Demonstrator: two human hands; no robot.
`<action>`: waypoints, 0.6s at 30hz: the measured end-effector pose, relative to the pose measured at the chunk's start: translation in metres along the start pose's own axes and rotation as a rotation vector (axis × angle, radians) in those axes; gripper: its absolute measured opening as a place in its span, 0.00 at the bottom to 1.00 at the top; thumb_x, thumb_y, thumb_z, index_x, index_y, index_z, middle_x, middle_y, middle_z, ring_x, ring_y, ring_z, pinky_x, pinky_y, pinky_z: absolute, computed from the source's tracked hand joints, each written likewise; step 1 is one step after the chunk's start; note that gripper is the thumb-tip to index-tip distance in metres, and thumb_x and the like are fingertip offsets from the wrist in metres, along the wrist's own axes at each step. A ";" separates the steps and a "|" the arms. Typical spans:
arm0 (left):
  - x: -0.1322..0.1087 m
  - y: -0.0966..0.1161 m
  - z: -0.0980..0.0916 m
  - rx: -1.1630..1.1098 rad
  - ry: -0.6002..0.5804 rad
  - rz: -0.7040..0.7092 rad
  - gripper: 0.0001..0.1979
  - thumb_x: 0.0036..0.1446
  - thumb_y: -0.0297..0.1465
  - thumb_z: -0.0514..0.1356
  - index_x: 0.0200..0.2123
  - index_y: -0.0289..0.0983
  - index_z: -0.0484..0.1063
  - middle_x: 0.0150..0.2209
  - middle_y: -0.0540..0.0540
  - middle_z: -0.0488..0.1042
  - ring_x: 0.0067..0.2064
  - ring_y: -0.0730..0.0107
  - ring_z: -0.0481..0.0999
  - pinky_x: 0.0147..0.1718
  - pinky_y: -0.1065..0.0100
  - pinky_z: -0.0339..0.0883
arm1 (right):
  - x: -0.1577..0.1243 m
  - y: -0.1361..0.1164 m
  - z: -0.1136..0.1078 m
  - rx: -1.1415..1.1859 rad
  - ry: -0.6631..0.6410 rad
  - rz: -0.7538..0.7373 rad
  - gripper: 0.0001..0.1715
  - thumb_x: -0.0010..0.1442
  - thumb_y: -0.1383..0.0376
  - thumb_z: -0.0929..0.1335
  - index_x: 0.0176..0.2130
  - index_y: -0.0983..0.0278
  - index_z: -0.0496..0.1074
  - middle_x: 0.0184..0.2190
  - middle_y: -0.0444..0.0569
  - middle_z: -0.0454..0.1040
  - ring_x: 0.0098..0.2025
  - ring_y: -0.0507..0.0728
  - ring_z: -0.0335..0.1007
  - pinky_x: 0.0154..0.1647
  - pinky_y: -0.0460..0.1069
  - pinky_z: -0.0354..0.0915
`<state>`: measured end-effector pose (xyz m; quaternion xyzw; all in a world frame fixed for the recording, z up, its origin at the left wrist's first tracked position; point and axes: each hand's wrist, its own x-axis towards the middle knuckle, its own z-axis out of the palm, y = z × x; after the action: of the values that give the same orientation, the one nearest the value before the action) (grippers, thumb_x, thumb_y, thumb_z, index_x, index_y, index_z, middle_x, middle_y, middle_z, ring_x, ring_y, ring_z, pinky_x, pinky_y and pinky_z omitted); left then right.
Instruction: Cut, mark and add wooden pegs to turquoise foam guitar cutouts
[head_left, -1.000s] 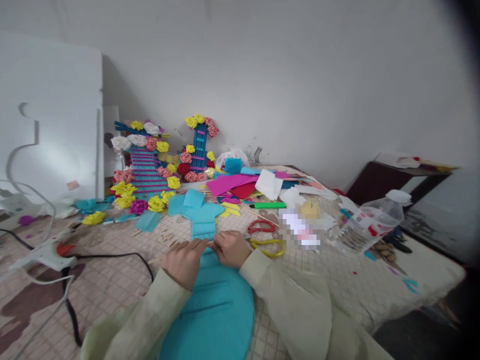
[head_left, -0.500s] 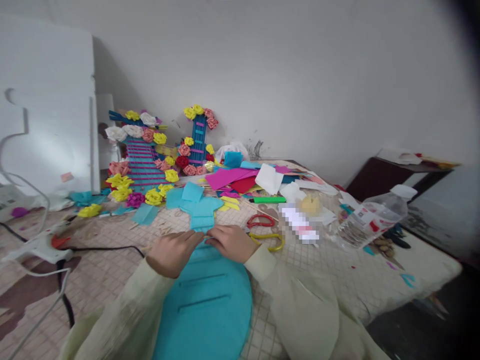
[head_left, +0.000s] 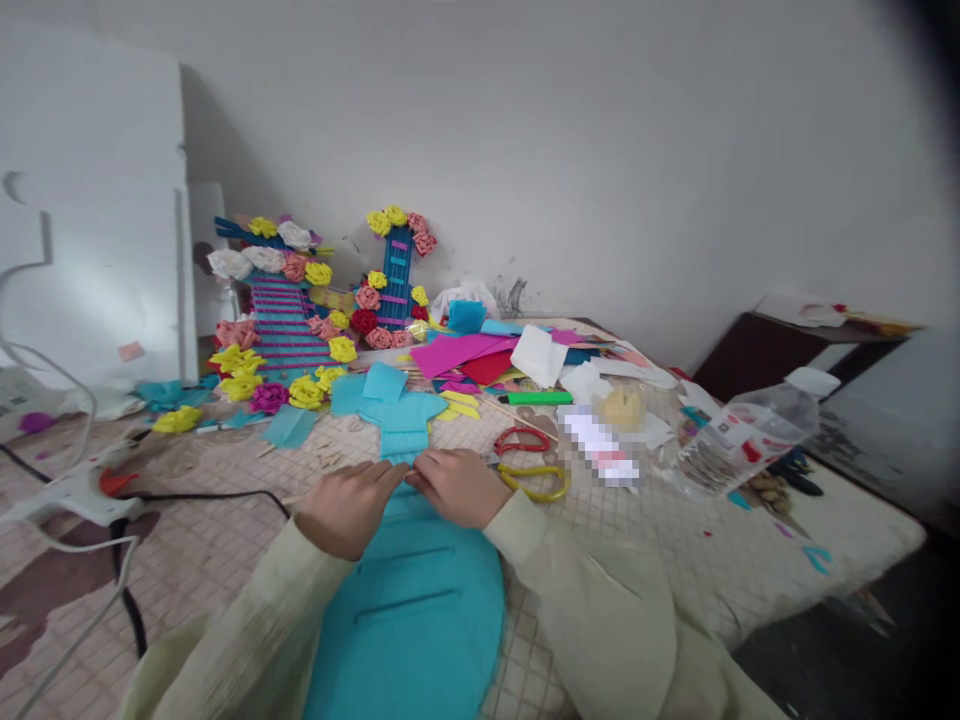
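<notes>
Both hands meet fingertip to fingertip, fingers curled narrow, the left hand (head_left: 349, 505) and right hand (head_left: 457, 485) pinching the far edge of the teal sheet (head_left: 420, 610). The sheet's long axis runs from 6 to 12 o'clock, back toward the person between the sleeves, so both hands are equally near it. Teal offcuts (head_left: 401, 425) lie just beyond at 12, scissors (head_left: 534, 482) just beside the right hand at 3, a bottle (head_left: 739, 435) farther that way, and a glue gun (head_left: 82, 490) well apart at 9.

I've got a checkered table (head_left: 660, 560) across the lower frame: teal sheet (head_left: 420, 610) bottom centre, scissors (head_left: 529, 460) mid-frame, bottle (head_left: 742, 435) right, glue gun (head_left: 82, 490) left.
</notes>
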<state>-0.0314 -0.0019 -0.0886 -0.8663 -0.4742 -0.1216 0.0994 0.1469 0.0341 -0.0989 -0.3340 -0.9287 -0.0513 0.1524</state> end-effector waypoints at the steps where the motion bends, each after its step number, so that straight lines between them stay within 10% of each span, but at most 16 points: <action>1: 0.001 0.000 -0.001 0.018 -0.013 0.012 0.15 0.57 0.24 0.44 0.40 0.37 0.69 0.32 0.45 0.74 0.33 0.64 0.73 0.30 0.66 0.65 | 0.000 0.000 0.000 0.003 0.001 0.008 0.21 0.66 0.57 0.53 0.35 0.66 0.66 0.32 0.48 0.72 0.33 0.54 0.70 0.28 0.47 0.56; 18: 0.002 0.003 0.003 0.170 0.076 0.014 0.13 0.58 0.26 0.46 0.40 0.37 0.69 0.31 0.47 0.75 0.33 0.64 0.75 0.30 0.64 0.65 | 0.000 -0.004 0.003 0.043 0.002 0.159 0.17 0.65 0.60 0.56 0.34 0.65 0.67 0.32 0.48 0.73 0.35 0.54 0.70 0.28 0.47 0.55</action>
<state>-0.0277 -0.0011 -0.0913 -0.8526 -0.4728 -0.1130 0.1915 0.1440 0.0317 -0.1017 -0.4035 -0.8999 -0.0196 0.1640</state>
